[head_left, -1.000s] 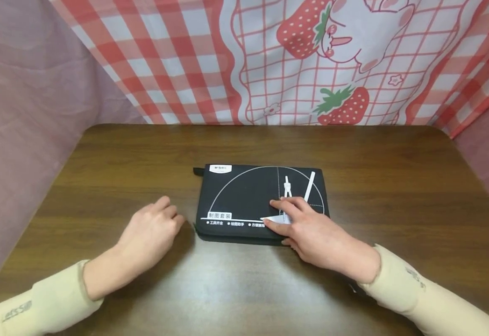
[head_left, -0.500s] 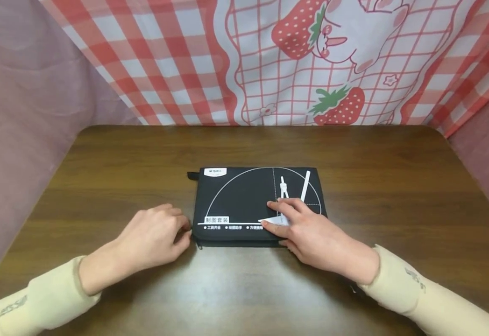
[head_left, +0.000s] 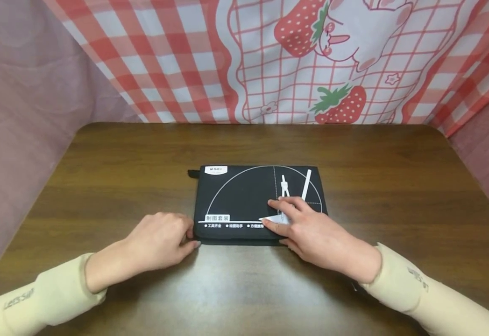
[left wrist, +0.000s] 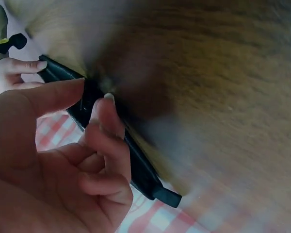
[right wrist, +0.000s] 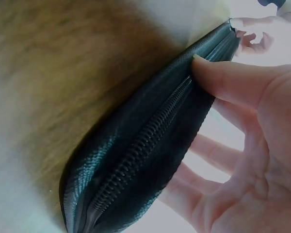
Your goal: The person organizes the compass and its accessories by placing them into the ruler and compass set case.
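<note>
A black zip case (head_left: pixel 236 196) with white drawings of a compass, a ruler and an arc lies flat on the table. My right hand (head_left: pixel 307 231) grips it at the front right, fingers over the printed cover, thumb on the front edge. In the right wrist view that thumb lies along the zipper (right wrist: pixel 145 131). My left hand (head_left: pixel 160 240) is at the front left corner, fingers curled by the left side. Its thumb and forefinger come round that corner in the left wrist view. The zipper pull is hidden in the head view.
A brown wooden table (head_left: pixel 387 186) bears the case. A black tab (head_left: pixel 193 173) sticks out from its back left side. Behind the table hangs a red-and-white checked cloth (head_left: pixel 160 56) with strawberries; pink cloth (head_left: pixel 25 93) hangs at the sides.
My left hand has moved right to the case's front left corner, its thumb now over the spot where the zipper pull showed. The right hand keeps its hold.
</note>
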`<state>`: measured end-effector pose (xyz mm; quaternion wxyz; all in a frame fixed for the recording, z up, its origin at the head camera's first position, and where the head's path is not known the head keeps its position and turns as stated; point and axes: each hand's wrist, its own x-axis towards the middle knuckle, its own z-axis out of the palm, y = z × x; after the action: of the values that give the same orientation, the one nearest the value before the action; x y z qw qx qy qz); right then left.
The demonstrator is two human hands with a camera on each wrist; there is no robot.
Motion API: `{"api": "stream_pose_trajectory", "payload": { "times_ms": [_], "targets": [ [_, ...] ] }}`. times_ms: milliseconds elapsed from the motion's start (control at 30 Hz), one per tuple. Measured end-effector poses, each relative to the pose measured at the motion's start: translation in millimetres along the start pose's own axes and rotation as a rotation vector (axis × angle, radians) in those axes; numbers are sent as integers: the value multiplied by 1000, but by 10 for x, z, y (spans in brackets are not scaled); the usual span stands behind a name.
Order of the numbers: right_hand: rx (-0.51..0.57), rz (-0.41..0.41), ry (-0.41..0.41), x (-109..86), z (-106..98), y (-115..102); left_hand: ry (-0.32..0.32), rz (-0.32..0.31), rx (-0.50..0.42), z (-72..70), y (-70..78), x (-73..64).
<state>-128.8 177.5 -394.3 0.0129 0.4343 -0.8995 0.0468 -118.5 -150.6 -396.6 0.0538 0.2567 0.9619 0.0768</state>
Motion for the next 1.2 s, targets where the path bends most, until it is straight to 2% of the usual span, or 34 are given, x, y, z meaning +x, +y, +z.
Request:
{"api": "stream_pose_trajectory", "payload": {
  "times_ms": [100,433,500,700,800,900,1033,1200],
  "targets": [
    [-9,1,6,-9,3,2,-12,6,-7,-18,-2,-6],
    [-21,-29,28,-20,22,15,40,82,94,-28,-1,-38],
    [-25,-34,28,-29,21,25,70,99,119,-34,-1,-36],
    [-30,-60,37,-39,43,29,221,143,257,-33,-47,3],
    [-38,-63,43,-50,53,30,289,164,310,-28,-106,115],
    [-47,-56,46,-62,59,31,328,178,321,-21,-178,282],
    [-42,-57,43,-60,52,22,344,147,298,-8,-286,491],
    [-40,-58,25,-53,41,15,351,102,286,-5,-359,647]
  ]
}}
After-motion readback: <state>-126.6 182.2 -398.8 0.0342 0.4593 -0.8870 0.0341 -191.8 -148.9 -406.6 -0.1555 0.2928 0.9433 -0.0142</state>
